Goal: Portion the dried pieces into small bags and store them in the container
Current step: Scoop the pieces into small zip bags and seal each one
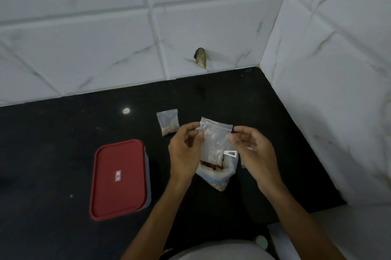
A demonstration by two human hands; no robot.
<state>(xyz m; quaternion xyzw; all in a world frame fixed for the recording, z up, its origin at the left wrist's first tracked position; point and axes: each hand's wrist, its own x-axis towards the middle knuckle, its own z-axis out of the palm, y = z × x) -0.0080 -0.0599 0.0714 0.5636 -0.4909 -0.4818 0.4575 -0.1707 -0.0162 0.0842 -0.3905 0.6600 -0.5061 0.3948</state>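
Left hand and right hand each pinch a top corner of a small clear plastic zip bag. It hangs over an open larger clear bag of brown dried pieces at six o'clock. A filled small bag lies at ten o'clock and a red-lidded rectangular container at eight, on the black countertop.

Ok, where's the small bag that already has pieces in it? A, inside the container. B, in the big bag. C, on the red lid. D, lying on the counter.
D: the filled small bag lies flat on the black counter, apart from the lidded container.
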